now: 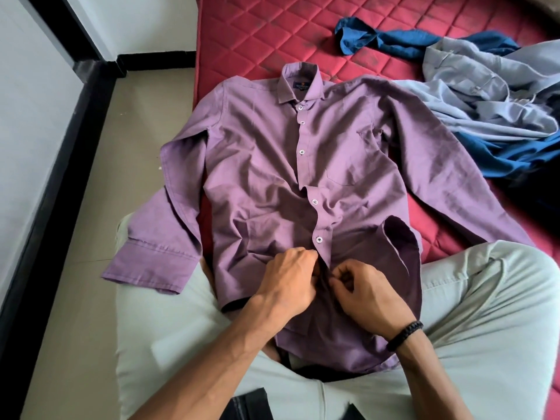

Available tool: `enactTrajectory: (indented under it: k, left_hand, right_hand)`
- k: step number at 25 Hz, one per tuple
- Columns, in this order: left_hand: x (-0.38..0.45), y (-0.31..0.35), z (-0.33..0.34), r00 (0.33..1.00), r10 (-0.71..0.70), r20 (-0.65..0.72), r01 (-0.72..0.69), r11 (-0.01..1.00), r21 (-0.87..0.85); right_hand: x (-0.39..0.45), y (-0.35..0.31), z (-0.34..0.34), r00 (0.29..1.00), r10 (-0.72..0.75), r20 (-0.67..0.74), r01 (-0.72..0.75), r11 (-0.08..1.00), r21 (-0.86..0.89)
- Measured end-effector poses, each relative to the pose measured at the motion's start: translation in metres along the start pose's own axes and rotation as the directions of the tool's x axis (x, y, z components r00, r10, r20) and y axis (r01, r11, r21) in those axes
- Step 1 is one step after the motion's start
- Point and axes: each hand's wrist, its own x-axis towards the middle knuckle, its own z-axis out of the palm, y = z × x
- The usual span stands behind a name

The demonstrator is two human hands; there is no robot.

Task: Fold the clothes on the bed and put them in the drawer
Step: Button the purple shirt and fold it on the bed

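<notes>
Purple and spread face-up, one long-sleeved dress shirt (272, 165) lies on the red quilted bed (272, 34), hem over the person's lap, likely so it can be buttoned before folding. Left hand (286, 277) and right hand (368, 292) each pinch the placket's near end. Two more garments, one blue (394, 40), one grey (485, 95), wait far right.

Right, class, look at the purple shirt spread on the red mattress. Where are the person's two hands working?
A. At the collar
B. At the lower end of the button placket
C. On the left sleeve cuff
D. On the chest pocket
B: the left hand and right hand both pinch the purple shirt at its front opening, just below the lowest fastened button, far from the collar.
</notes>
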Motion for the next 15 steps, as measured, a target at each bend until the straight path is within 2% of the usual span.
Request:
enactTrajectory:
  k: [3,6,9,12,15]
  left_hand:
    - [-0.007,-0.003,-0.001,0.992,0.018,-0.122,-0.022,0.999,-0.033]
    - [-0.018,-0.004,-0.002,0.963,-0.093,-0.254,0.035,0.974,-0.222]
    - [-0.029,0.001,0.0,0.942,-0.206,-0.264,0.078,0.901,-0.427]
    - [-0.035,0.005,0.001,0.93,-0.251,-0.27,0.095,0.87,-0.483]
    - [-0.034,0.007,0.001,0.923,-0.266,-0.28,0.093,0.857,-0.507]
  right_hand:
    - [-0.003,-0.006,-0.003,1.0,0.02,-0.014,-0.02,0.999,0.027]
    - [-0.007,-0.01,0.001,0.994,-0.011,-0.112,0.018,0.997,0.07]
    - [-0.01,-0.013,0.006,0.982,-0.029,-0.186,0.06,0.984,0.165]
    - [-0.011,-0.014,0.01,0.965,-0.041,-0.26,0.09,0.979,0.181]
    - [-0.009,-0.012,0.013,0.966,-0.038,-0.257,0.093,0.974,0.205]
